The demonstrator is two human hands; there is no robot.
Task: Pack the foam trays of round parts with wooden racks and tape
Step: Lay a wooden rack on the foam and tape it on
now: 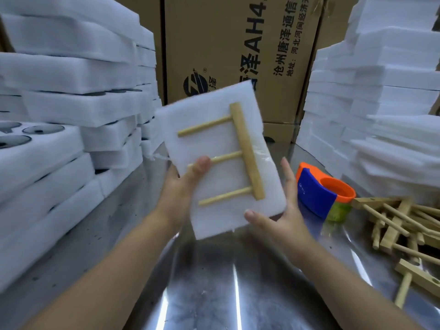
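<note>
I hold a white foam tray [219, 210] tilted up above the steel table. A wooden rack [246, 151] with three pegs lies flat on its top face, and clear tape crosses the rack's bar. My left hand [185, 184] grips the tray's left edge, thumb pressing the middle peg. My right hand [281, 210] cradles the lower right corner, thumb on the front face and fingers up along the right side. An orange and blue tape dispenser [319, 189] stands on the table just right of the tray.
Foam trays with dark round parts [40, 148] are stacked at the left. Plain foam sheets [381, 103] pile up at the right. Loose wooden racks [404, 232] lie at the right edge. Cardboard boxes [238, 44] stand behind. The steel table [214, 282] lies below.
</note>
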